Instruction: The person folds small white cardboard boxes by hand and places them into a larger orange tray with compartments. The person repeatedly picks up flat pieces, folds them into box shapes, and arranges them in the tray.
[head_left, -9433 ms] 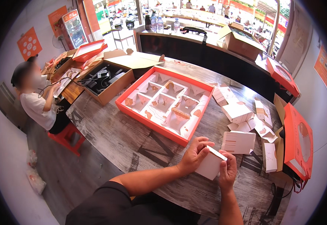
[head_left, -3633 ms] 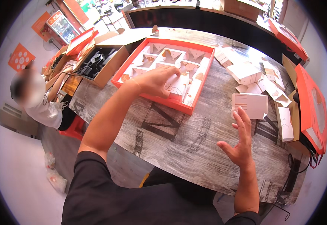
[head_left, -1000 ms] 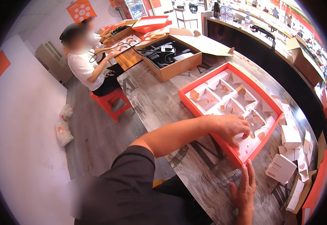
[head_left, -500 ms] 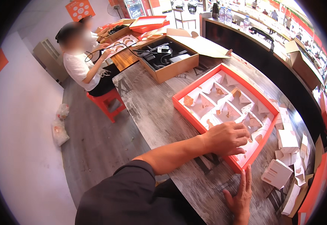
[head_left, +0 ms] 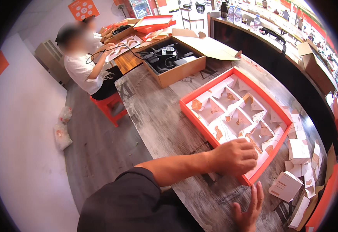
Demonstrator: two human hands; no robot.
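A large orange tray [head_left: 200, 120] with several white compartment inserts printed with orange patterns lies on the wooden table [head_left: 157, 116]. My left hand [head_left: 235, 156] rests curled over the tray's near corner, covering the nearest compartment; whether it grips anything underneath is hidden. My right hand [head_left: 250, 205] lies flat with fingers spread on the table, just below the tray. Folded white small boxes [head_left: 289, 185] are piled to the right of the tray.
An open cardboard box [head_left: 173, 62] with cables and devices stands at the table's far end. A seated person [head_left: 87, 65] on a red stool [head_left: 109, 108] works at the far left. Red flat lids [head_left: 324, 201] lie at the right edge.
My left hand has drawn back from the tray's middle to its near corner. My right hand stays flat on the table. My view has shifted so the tray sits further right.
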